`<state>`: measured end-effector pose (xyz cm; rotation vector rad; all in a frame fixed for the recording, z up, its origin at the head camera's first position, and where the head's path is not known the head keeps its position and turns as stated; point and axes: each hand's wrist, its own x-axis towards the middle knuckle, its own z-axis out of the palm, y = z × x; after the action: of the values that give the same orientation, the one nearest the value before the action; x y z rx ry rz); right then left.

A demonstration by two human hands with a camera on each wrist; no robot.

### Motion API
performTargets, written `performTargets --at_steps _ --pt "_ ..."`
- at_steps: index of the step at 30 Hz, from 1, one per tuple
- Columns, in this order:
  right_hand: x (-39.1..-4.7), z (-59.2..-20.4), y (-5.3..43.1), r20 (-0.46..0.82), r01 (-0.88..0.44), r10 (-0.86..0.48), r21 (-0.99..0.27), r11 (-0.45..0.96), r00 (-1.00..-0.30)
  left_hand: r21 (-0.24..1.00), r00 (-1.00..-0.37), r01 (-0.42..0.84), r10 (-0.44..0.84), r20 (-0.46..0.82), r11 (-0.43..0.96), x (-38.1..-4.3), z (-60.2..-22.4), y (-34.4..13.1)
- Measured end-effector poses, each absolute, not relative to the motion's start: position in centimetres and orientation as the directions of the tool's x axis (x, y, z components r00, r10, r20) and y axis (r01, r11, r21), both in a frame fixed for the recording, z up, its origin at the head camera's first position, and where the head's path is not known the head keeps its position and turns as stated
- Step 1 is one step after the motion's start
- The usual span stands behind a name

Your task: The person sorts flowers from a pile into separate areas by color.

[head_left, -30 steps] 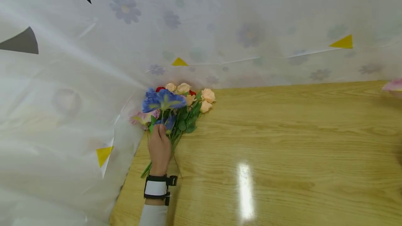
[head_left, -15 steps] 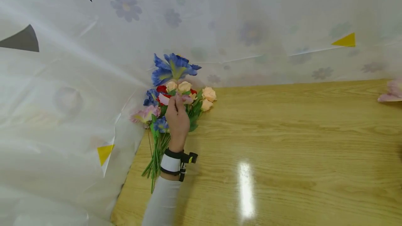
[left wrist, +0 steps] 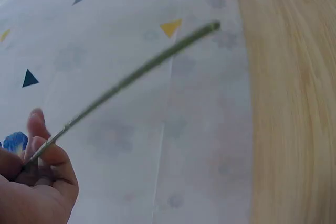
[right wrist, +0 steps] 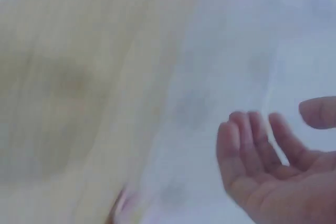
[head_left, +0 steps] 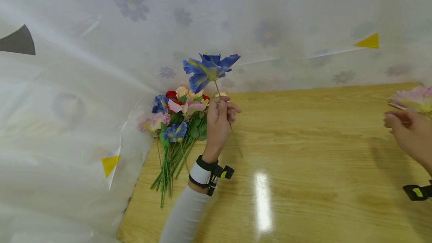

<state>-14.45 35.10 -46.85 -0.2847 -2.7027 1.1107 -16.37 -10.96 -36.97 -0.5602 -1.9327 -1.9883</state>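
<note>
My left hand (head_left: 218, 126) pinches the thin stem of a blue artificial flower (head_left: 210, 69), whose bloom stands above the fingers. In the left wrist view the green stem (left wrist: 126, 82) slants up and right out of the fingers. Left of that hand, a pile of artificial flowers lies on the table: a pink flower (head_left: 187, 107), another blue flower (head_left: 175, 132), red and peach roses, with green stems (head_left: 167, 175) toward me. At the right edge my right hand (head_left: 413, 132) has loosely bent fingers with nothing between them, as the right wrist view shows. A pink flower (head_left: 413, 98) is just beyond it.
The wood-grain table (head_left: 303, 153) stretches between the two hands. A pale floral-patterned sheet (head_left: 287, 18) rises along the back, and a white sheet (head_left: 67, 130) stands on the left, close to the pile.
My left hand has lifted the blue flower off the pile and carried it up and to the right. My right hand has come into view at the right edge.
</note>
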Motion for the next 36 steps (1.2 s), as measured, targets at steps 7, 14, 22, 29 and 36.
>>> performTargets --at_steps 7,14,22,29,36 --pt "-12.6 -39.2 20.0 0.259 -0.359 -0.306 -0.87 0.338 -0.916 0.853 -0.821 0.517 0.24 0.518 -0.07 -15.6 -35.2 -7.3" --pt "-12.5 -37.9 12.5 0.237 -0.267 -0.533 -0.964 -0.021 -0.813 0.837 -0.788 0.543 0.306 0.535 -0.063 -14.1 -32.7 -5.6" --pt "-12.3 -37.7 11.8 0.223 -0.255 -0.428 -0.967 0.017 -0.876 0.859 -0.818 0.504 0.371 0.44 0.092 -15.5 -34.6 -6.5" --pt "-12.6 -37.6 16.3 0.208 -0.197 -0.206 -0.978 -0.074 -0.956 0.777 -0.946 0.32 0.137 0.294 0.542 -15.9 -38.2 -13.5" --pt "-13.1 -38.2 23.1 0.222 -0.212 0.003 -0.93 -0.3 -0.975 0.688 -0.966 -0.003 -0.181 0.187 0.726 -14.3 -41.4 -21.3"
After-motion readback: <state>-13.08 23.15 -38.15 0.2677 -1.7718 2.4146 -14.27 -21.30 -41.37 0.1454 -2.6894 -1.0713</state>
